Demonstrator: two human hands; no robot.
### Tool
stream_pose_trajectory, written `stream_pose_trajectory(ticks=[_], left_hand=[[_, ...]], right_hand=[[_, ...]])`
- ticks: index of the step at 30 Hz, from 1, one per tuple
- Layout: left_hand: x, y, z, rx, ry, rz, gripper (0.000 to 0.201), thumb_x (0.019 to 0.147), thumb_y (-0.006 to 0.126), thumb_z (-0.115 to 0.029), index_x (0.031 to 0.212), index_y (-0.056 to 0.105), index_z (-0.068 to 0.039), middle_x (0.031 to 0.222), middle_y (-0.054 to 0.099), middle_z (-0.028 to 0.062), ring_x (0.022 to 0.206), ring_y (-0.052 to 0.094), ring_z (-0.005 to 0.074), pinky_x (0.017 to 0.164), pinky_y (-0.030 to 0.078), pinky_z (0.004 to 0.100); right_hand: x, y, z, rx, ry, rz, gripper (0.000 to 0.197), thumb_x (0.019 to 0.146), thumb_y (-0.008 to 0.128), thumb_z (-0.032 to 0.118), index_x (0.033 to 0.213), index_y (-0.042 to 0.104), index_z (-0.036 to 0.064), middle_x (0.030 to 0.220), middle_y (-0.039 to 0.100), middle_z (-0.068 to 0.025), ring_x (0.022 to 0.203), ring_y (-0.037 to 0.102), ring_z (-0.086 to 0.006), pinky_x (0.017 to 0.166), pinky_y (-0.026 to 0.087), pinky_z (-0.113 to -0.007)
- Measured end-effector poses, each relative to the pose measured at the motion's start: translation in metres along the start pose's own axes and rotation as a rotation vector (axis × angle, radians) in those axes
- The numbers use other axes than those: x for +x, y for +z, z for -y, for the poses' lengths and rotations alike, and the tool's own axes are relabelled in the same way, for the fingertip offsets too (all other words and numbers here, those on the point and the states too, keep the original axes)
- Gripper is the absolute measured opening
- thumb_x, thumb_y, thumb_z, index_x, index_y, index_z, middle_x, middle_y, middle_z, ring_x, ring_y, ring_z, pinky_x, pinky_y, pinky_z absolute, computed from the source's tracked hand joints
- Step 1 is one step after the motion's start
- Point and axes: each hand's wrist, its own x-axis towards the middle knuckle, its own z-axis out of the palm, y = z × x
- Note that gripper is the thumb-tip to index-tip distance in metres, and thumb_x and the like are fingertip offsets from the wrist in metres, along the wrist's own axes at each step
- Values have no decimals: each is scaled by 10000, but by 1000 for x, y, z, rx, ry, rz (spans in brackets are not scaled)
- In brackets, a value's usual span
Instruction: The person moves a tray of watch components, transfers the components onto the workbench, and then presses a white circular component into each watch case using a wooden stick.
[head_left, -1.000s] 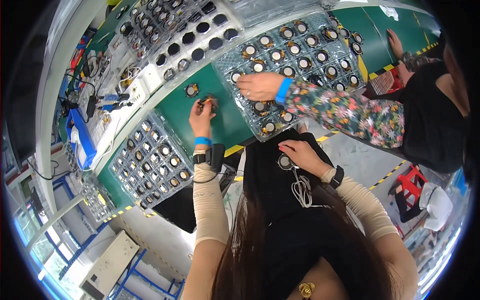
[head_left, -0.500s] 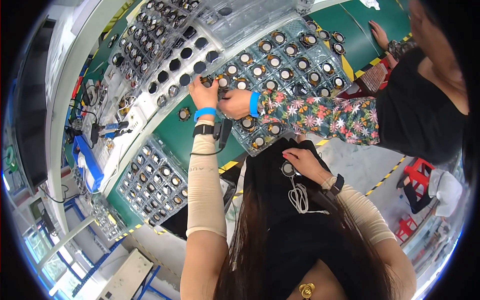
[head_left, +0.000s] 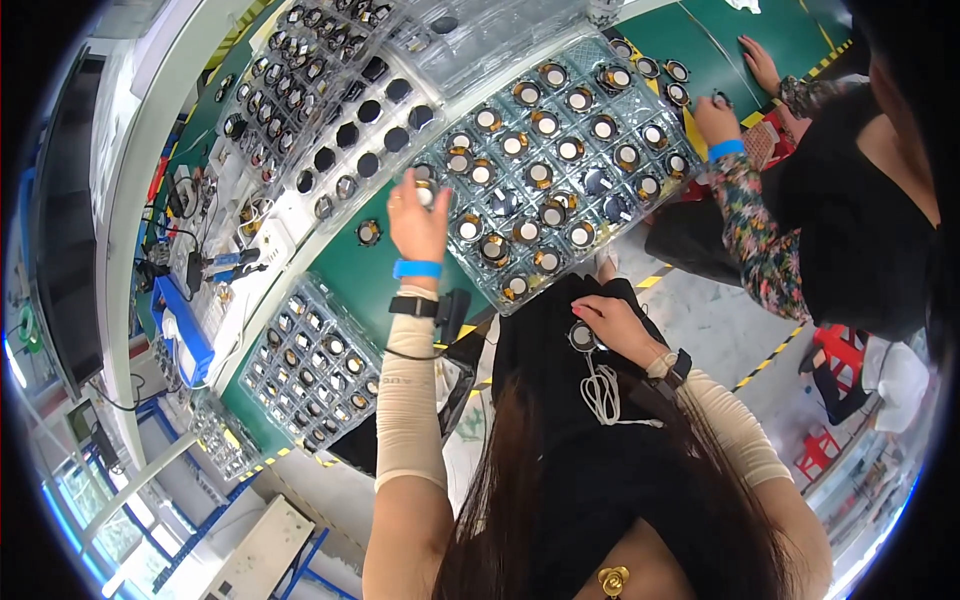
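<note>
My left hand (head_left: 417, 225), with a blue band at the wrist, is at the left edge of a clear compartment tray (head_left: 520, 205). Its thumb and fingers are around a small round component (head_left: 426, 190) with a pale centre. Round components with white discs and amber edges fill most of the tray's pockets. Low over my lap, my right hand (head_left: 622, 328) has its fingers bent over a round disc-shaped piece (head_left: 581, 337). A looped white cord (head_left: 601, 392) hangs from that piece against my black clothing. The fingers partly cover the disc.
One loose component (head_left: 368, 232) lies on the green table (head_left: 340, 258). Another filled tray (head_left: 310, 370) is at the left. Black discs (head_left: 369, 164) sit in a white tray on the raised shelf. A co-worker's hand (head_left: 717, 125) holds a small dark part at the right.
The co-worker's hand with the blue band has left the tray beside my left hand and moved far right. My left hand has shifted slightly down and turned. My right hand stays nearly still.
</note>
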Motion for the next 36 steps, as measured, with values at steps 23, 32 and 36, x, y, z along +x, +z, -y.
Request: stream_pose_trajectory(ticks=[23,32,36], left_hand=[[-15,-37,114,-844,-897,38,420,833,676,-85,1220,525,-22,1147,557,139,997,592,251,839,524,431],[-30,-63,-67,-1647,-507,379,545,862,449,141,1374,341,-10,1164,538,114,1061,570,237,1016,446,479],[-22,-52,-111,-1613,-487,496,600,852,458,150,1406,289,-7,1198,525,111,1092,558,229,1008,459,440]], right_hand=[[1,28,9,274,51,38,271,906,598,233,977,665,-19,777,665,-122,716,606,-168,685,474,-296],[1,10,10,339,69,38,262,899,604,218,952,663,-31,779,663,-112,722,594,-154,697,469,-286],[0,-5,5,330,50,47,241,921,577,206,964,682,-6,827,672,-72,787,581,-119,742,456,-253]])
